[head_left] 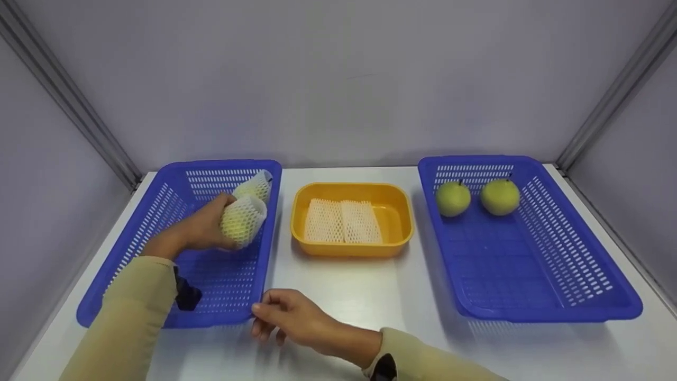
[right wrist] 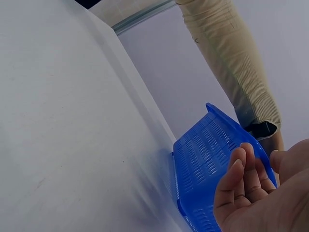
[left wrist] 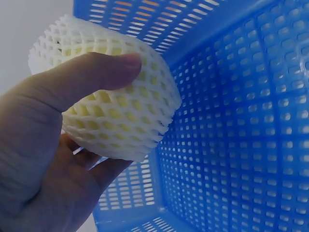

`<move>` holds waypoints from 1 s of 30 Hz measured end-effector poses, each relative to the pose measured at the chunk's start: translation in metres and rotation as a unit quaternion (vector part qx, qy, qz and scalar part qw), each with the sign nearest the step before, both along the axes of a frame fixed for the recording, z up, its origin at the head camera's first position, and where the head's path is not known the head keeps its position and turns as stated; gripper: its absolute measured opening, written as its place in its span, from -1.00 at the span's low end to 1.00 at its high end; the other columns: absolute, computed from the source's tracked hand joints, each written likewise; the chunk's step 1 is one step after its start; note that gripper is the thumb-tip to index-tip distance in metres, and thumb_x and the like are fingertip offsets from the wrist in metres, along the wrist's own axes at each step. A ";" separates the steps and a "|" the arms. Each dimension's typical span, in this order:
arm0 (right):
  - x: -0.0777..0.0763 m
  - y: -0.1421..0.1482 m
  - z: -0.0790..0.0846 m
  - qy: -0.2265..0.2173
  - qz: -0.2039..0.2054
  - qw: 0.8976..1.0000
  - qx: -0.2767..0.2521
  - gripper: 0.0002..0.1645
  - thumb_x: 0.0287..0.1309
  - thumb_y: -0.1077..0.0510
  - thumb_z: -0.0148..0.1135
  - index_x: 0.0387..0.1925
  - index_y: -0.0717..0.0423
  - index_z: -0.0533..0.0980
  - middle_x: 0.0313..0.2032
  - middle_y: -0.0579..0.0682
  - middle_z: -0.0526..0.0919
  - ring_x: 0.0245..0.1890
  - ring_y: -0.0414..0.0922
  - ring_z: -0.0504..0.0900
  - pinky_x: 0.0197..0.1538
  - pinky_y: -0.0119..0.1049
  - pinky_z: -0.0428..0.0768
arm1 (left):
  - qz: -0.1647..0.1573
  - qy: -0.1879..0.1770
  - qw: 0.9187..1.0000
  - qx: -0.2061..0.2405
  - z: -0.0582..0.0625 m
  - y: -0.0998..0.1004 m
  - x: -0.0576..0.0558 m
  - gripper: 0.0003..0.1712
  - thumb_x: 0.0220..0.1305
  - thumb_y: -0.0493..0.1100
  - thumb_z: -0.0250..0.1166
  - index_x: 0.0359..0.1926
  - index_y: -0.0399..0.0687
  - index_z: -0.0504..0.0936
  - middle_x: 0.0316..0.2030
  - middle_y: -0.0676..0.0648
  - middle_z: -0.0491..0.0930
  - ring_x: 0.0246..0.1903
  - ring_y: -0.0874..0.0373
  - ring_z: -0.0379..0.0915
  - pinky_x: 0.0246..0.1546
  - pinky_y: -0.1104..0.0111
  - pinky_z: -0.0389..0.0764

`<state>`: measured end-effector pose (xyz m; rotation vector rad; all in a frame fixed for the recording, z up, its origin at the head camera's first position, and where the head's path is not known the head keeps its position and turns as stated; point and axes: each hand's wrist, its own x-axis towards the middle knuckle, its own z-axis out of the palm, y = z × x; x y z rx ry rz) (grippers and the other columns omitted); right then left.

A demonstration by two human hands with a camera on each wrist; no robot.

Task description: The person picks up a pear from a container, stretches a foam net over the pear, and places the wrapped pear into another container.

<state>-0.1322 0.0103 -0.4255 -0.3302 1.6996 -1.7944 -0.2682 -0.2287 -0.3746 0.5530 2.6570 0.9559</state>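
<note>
In the left blue basket (head_left: 211, 317), my left hand (head_left: 206, 225) grips a pear in a white foam net (head_left: 244, 221). The left wrist view shows the thumb pressed across the netted pear (left wrist: 116, 108), the other fingers beneath it. Just behind lies a second netted pear (head_left: 256, 186), partly hidden, by the basket's right wall. My right hand (head_left: 301, 320) is at the front right corner of that basket, its fingers loosely curled around nothing. Its thumb tip is at the rim; whether it touches, I cannot tell.
Between the baskets stands a yellow tub (head_left: 351, 250) with flat foam nets (head_left: 344, 222) in it. At the right, another blue basket (head_left: 497, 264) contains two bare pears, one left (head_left: 453, 199) and one right (head_left: 500, 197). Grey walls enclose the white table (head_left: 349, 296).
</note>
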 end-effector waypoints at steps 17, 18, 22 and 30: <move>0.000 0.001 0.000 0.001 0.003 1.000 -0.006 -0.75 0.51 0.16 0.09 -0.35 0.15 0.50 -0.43 -0.07 0.67 -0.45 -0.22 0.60 -0.49 -0.41 0.47 | 0.024 -0.010 0.999 -0.023 -0.017 0.010 -0.003 -0.03 -0.06 -0.24 0.63 0.27 -0.29 0.20 0.08 -0.36 0.42 0.02 -0.20 0.45 0.09 -0.11 0.53; 0.000 0.001 0.000 0.001 0.003 1.000 -0.006 -0.75 0.51 0.16 0.10 -0.35 0.15 0.50 -0.43 -0.07 0.67 -0.45 -0.22 0.60 -0.49 -0.41 0.47 | 0.026 -0.011 0.999 -0.024 -0.016 0.010 -0.003 -0.02 -0.05 -0.24 0.63 0.28 -0.30 0.20 0.09 -0.36 0.42 0.03 -0.20 0.45 0.10 -0.11 0.52; 0.000 0.001 0.000 0.002 0.004 1.000 -0.008 -0.75 0.51 0.16 0.10 -0.35 0.14 0.50 -0.43 -0.07 0.68 -0.45 -0.22 0.60 -0.48 -0.41 0.48 | 0.026 -0.014 0.999 -0.027 -0.016 0.010 -0.002 0.00 -0.02 -0.24 0.61 0.33 -0.33 0.18 0.12 -0.39 0.42 0.07 -0.24 0.44 0.15 -0.16 0.48; 0.000 0.003 0.003 0.001 0.006 1.000 -0.006 -0.74 0.51 0.14 0.10 -0.37 0.12 0.49 -0.44 -0.08 0.67 -0.45 -0.23 0.60 -0.48 -0.41 0.46 | 0.016 -0.018 0.999 -0.032 -0.014 0.012 -0.001 0.05 0.01 -0.23 0.58 0.39 -0.38 0.12 0.17 -0.43 0.38 0.13 -0.30 0.39 0.22 -0.22 0.41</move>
